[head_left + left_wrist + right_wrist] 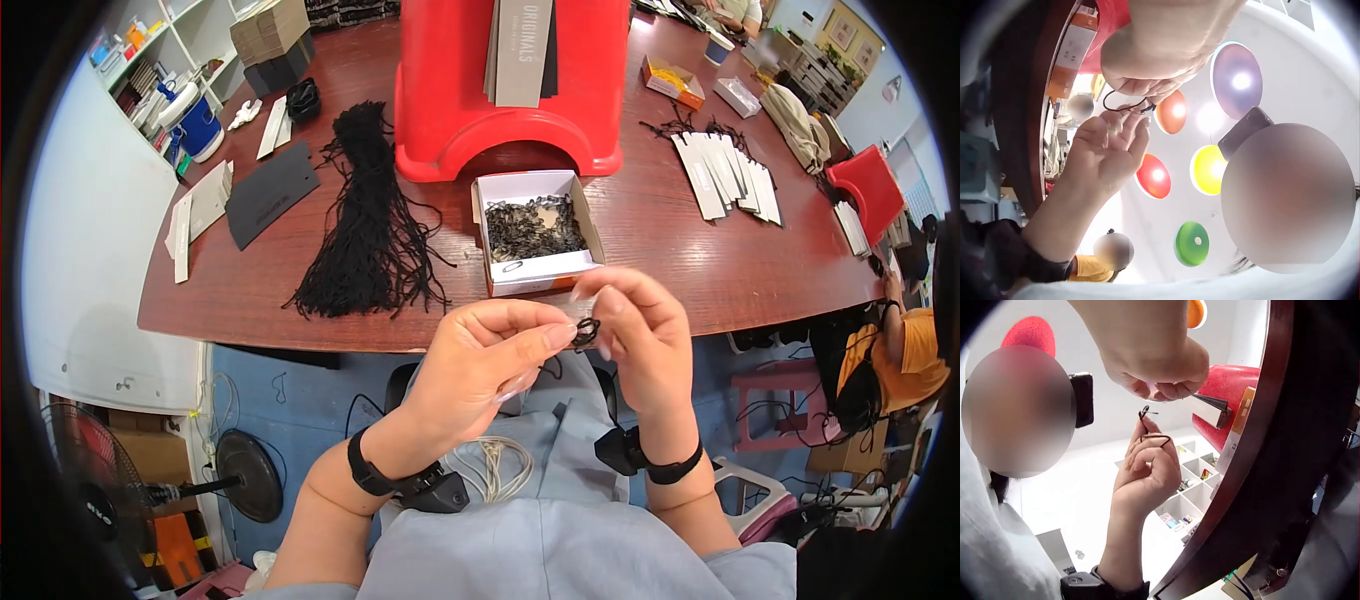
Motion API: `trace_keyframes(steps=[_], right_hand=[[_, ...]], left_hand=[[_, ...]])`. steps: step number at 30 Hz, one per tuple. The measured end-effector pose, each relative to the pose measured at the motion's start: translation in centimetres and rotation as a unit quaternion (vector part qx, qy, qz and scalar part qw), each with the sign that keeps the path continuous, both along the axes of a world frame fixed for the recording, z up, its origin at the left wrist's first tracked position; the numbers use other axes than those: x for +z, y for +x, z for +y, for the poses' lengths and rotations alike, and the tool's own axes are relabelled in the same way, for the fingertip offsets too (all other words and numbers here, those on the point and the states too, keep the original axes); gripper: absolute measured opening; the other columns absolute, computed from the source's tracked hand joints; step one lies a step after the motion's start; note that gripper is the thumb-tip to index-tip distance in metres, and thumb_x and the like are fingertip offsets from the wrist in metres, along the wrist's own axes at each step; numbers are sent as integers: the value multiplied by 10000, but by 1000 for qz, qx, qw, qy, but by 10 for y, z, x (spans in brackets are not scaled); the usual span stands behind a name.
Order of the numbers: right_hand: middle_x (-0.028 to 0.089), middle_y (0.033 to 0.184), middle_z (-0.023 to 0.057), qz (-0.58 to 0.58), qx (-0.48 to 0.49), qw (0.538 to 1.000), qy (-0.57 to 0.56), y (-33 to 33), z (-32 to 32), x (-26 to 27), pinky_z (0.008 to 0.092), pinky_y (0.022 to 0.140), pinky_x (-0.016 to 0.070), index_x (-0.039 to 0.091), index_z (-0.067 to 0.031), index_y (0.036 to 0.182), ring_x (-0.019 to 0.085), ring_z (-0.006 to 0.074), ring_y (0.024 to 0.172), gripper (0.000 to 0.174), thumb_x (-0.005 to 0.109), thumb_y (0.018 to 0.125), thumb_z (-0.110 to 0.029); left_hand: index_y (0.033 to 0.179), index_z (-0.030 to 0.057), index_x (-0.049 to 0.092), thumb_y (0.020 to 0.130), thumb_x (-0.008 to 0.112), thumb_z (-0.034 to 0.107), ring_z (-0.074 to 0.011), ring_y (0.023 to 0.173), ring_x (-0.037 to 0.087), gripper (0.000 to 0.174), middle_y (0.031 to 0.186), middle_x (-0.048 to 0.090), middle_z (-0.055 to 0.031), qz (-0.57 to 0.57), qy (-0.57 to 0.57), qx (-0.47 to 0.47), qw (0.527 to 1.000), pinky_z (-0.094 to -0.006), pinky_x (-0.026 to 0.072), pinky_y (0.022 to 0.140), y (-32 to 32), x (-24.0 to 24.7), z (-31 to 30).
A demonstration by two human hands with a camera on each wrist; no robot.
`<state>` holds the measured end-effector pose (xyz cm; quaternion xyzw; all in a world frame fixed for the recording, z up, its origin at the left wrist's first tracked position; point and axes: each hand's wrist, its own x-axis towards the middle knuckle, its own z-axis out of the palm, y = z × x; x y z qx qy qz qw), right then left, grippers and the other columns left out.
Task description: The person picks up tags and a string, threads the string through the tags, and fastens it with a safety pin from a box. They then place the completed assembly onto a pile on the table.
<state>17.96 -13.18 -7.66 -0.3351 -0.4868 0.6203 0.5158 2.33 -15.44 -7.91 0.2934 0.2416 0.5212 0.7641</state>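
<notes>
A thin black cord loop (587,332) is pinched between thumb and fingers of the left hand (480,365). In the right wrist view, part of the cord (1166,439) bends across the left hand's (1147,472) fingers, and its tip stands above them. The right hand (645,345) is close beside the cord, fingers bent. Its fingertips are blurred in the head view; whether they grip anything cannot be told. Beyond the hands, an open white box (588,262) holds many small dark pins. A large bundle of black cords (365,220) lies left of it.
A red stool (420,120) stands behind the box with grey tags (518,60) on it. Dark tags (270,195) and pale tags (205,205) lie at left, more white tags (715,180) at right. The table's front edge (390,346) is just beyond the hands.
</notes>
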Motion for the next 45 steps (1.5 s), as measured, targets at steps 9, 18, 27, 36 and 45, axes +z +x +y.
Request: trace_keyframes(steps=[9, 18, 27, 36, 45], right_hand=[[604, 804, 48, -13, 84, 996, 3, 0, -5, 3, 152, 452, 348, 571, 20, 923, 440, 29, 529, 163, 539, 803, -86], [571, 747, 16, -39, 52, 997, 43, -3, -2, 5, 153, 496, 366, 573, 20, 841, 457, 23, 574, 93, 557, 783, -51], [553, 710, 21, -99, 29, 988, 119, 3, -3, 7, 162, 503, 362, 564, -9, 719, 467, 25, 583, 21, 556, 734, 4], [546, 695, 65, -281, -158, 870, 372, -8, -10, 10, 211, 430, 404, 545, 2, 752, 507, 91, 525, 96, 578, 674, 48], [544, 712, 96, -348, -275, 760, 475, -14, -1, -6, 228, 445, 445, 540, 11, 768, 536, 173, 529, 187, 593, 604, 84]], left_hand=[[900, -40, 583, 770, 559, 6, -32, 625, 514, 140, 760, 609, -53, 190, 141, 157, 959, -148, 395, 515, 5, -1, -1], [912, -28, 595, 749, 592, 17, 22, 491, 361, 169, 555, 488, 57, 297, 193, 176, 918, -133, 270, 424, 3, -4, -1], [949, -19, 590, 751, 592, 30, 30, 462, 310, 204, 510, 426, 90, 335, 174, 136, 916, -138, 234, 406, -4, 3, -6], [1117, -45, 463, 805, 502, 28, 15, 606, 401, 322, 705, 512, 48, 198, 43, -48, 978, -124, 336, 542, -11, 19, -15], [1124, 0, 467, 829, 493, 107, 19, 495, 301, 315, 603, 406, 87, 187, -15, -34, 982, -144, 224, 413, -6, 20, -12]])
